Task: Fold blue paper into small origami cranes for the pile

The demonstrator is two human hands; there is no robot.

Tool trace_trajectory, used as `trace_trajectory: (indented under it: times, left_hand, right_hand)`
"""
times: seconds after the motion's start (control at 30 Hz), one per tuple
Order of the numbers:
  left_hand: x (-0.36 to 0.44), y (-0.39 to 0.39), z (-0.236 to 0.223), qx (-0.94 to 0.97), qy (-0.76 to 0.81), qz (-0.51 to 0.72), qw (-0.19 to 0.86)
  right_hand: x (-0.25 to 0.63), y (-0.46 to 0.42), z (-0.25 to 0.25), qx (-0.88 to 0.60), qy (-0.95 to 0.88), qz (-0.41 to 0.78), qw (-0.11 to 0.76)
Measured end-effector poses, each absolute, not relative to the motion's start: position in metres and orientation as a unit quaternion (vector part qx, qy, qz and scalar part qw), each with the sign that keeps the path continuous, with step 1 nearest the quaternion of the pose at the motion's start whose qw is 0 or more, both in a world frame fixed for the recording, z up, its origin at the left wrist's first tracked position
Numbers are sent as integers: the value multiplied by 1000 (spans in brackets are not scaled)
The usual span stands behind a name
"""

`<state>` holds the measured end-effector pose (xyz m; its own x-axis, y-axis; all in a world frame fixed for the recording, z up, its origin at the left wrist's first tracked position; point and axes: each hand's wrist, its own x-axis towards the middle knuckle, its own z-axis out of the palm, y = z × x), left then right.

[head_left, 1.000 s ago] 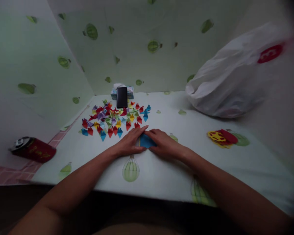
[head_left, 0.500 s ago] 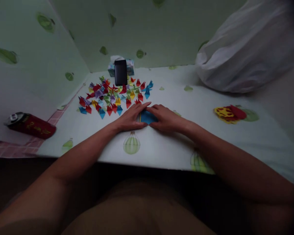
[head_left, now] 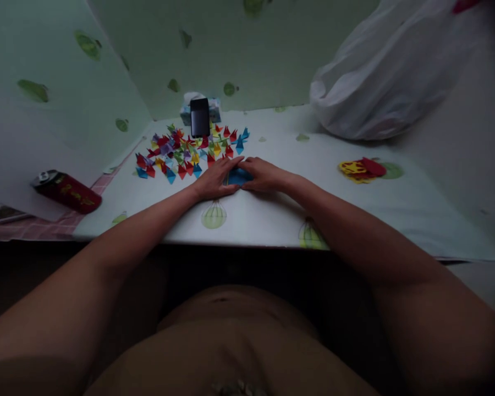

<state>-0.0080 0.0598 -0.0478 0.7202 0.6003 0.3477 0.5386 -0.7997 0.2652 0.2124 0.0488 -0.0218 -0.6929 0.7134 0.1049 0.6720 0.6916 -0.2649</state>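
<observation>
A small blue paper piece (head_left: 238,176) lies on the white table (head_left: 272,214), pressed between both hands. My left hand (head_left: 215,180) lies flat on its left side with fingers stretched out toward the far side. My right hand (head_left: 262,173) rests on its right side, fingers extended and touching the paper's top edge. Just beyond the hands is a spread of several small folded paper pieces (head_left: 185,154) in red, blue, yellow, green and purple.
A black phone (head_left: 199,117) leans against a tissue box (head_left: 214,109) at the back. A white plastic bag (head_left: 379,82) fills the back right. A stack of red and yellow paper (head_left: 361,168) lies on the right, a red can (head_left: 68,191) on the left.
The view has tilted down and pulled back, showing more of my arms and lap. Both hands stay pressed on the blue paper.
</observation>
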Motion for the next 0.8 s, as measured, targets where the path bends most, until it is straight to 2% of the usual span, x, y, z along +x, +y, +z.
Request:
trace_trajectory:
  times: [0.2, 0.8]
  left_hand:
    - [-7, 59, -47, 923, 323, 200, 60]
    - [-5, 43, -36, 912, 353, 200, 70]
  right_hand:
    - [215, 55, -24, -373, -908, 145, 128]
    - [218, 40, -27, -369, -900, 152, 177]
